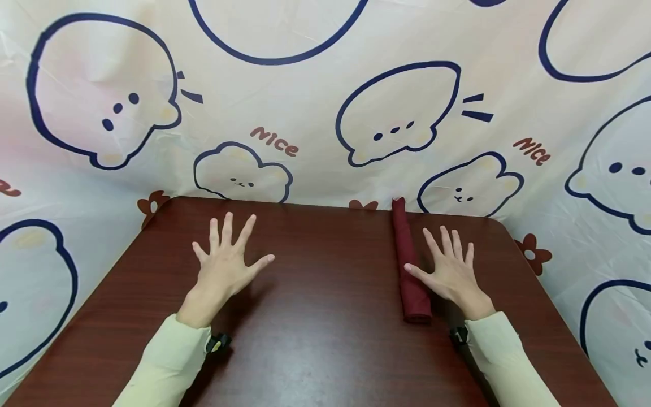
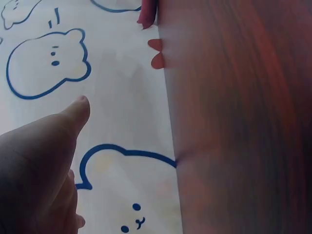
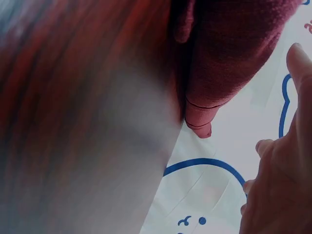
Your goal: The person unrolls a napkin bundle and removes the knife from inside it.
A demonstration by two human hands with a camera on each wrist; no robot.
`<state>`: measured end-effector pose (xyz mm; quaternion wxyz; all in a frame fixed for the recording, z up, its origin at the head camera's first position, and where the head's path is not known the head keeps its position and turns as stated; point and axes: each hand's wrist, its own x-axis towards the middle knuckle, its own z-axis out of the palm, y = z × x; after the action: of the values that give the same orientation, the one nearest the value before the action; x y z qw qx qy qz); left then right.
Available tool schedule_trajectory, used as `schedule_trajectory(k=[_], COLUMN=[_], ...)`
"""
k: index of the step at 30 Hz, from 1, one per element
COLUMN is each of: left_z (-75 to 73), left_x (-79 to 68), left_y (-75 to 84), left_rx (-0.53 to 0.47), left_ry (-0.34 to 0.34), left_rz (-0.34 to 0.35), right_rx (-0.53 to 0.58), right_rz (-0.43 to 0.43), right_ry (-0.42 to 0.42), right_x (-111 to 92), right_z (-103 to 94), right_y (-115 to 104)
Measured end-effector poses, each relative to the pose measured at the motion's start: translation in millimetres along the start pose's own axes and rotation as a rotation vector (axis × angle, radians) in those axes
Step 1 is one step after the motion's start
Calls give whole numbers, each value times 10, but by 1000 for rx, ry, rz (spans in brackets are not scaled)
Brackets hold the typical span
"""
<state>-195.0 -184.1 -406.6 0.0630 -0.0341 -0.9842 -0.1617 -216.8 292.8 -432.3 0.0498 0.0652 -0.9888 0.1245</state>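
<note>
A dark red roll of cloth lies lengthwise on the right half of the brown table, its far end at the back edge. My right hand is spread just right of the roll, and its thumb overlaps the cloth in the head view. In the right wrist view the rolled cloth shows large beside the right hand. On the left half of the table, my left hand is spread with straight fingers and holds nothing. The left wrist view shows that hand with its thumb out, and the tip of the roll at the top.
The dark brown wooden tabletop has rounded back corners. A white sheet printed with blue cartoon outlines hangs behind it and along both sides. Each wrist carries a black strap, the left strap and the right strap.
</note>
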Motion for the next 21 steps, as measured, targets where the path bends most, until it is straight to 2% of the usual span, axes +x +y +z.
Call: schedule_trajectory(k=[7,21], left_z=[117,257], left_x=[1,46], left_y=[105,340], left_rx=[19,28], left_ry=[-31,-71], left_rz=[46,195], right_rx=[3,61], right_rz=[-32,-71], right_ry=[-45,-145], right_x=[-22,-61], right_z=[-50,-112], right_y=[17,320])
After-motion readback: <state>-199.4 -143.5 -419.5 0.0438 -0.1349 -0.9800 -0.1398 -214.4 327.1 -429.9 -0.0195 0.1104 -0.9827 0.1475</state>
